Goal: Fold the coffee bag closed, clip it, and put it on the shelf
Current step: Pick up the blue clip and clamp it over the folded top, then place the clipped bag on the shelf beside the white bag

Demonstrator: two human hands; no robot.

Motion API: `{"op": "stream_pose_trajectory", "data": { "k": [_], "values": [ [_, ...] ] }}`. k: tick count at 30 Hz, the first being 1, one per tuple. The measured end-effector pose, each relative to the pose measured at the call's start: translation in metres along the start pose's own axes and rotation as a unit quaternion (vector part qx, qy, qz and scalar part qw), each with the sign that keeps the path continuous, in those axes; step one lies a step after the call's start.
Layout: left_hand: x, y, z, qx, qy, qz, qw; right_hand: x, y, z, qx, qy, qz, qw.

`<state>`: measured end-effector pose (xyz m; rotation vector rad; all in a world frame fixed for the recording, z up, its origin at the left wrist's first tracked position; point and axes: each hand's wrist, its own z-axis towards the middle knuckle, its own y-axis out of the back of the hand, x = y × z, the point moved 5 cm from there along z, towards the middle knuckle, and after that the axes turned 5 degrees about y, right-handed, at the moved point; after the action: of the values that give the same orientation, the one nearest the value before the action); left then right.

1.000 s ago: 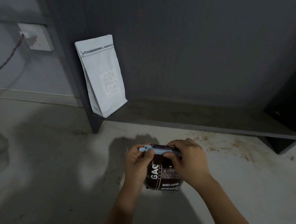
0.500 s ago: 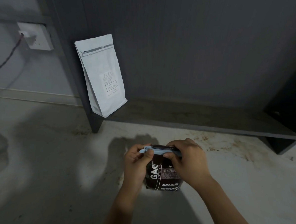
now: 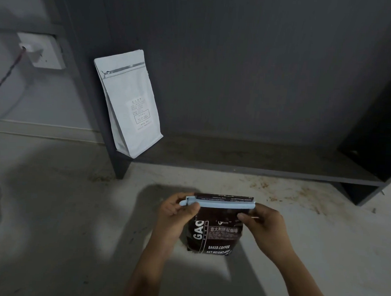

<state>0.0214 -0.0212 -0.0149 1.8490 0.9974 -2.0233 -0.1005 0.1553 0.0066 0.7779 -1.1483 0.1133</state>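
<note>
Coffee bag (image 3: 214,231) stands upright on the floor, label toward the camera, folded top pointing to 12 o'clock; clip (image 3: 218,204) lies across the fold, long axis 9 to 3. Left hand (image 3: 176,215) pinches its 9 o'clock end, right hand (image 3: 262,225) its 3 o'clock end. Shelf (image 3: 257,167) lies at 12 o'clock, white bag (image 3: 128,102) at 11

Two coffee bags here: one dark bag (image 3: 214,231), one white bag (image 3: 129,102). One blue clip (image 3: 218,204), one shelf (image 3: 257,160), one wall socket (image 3: 41,51), two hands.
</note>
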Motion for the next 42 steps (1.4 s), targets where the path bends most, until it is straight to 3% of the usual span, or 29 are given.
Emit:
{"op": "stream_pose_trajectory", "data": {
  "k": [4,7,9,12,15,17,19,25,35,40,42],
  "values": [
    [0.009,-0.007,-0.004,0.056,0.024,0.086,0.994,-0.010,0.000,0.001,-0.054,-0.018,0.017,0.998],
    [0.004,-0.002,0.000,0.011,-0.038,0.243,0.969,-0.008,-0.003,0.004,-0.068,-0.008,0.006,0.998],
    [0.003,0.001,0.001,-0.046,-0.070,0.308,0.948,-0.007,-0.005,0.003,-0.039,0.001,0.014,0.999],
    [0.006,0.001,-0.002,-0.068,-0.069,0.281,0.955,-0.014,-0.016,-0.004,0.089,0.003,0.019,0.996],
    [0.017,0.003,0.001,0.046,0.024,0.214,0.975,-0.026,-0.029,-0.012,0.150,-0.017,-0.003,0.989],
    [0.030,0.004,-0.003,0.129,0.105,0.219,0.962,-0.032,-0.035,-0.014,0.139,-0.024,-0.009,0.990],
    [0.043,0.003,-0.009,0.164,0.133,0.222,0.952,-0.037,-0.038,-0.014,0.134,-0.035,-0.005,0.990],
    [0.052,0.011,-0.007,0.112,0.120,0.225,0.961,-0.040,-0.041,-0.009,0.129,-0.031,-0.003,0.991],
    [-0.036,0.003,0.029,0.014,-0.088,0.202,0.975,0.037,-0.017,0.060,0.034,0.100,-0.011,0.994],
    [-0.076,0.003,0.065,-0.115,-0.161,0.148,0.969,0.082,-0.011,0.106,-0.054,0.138,0.019,0.989],
    [-0.082,0.005,0.077,-0.177,-0.174,0.134,0.959,0.085,-0.027,0.113,-0.050,0.118,-0.032,0.991]
  ]
}}
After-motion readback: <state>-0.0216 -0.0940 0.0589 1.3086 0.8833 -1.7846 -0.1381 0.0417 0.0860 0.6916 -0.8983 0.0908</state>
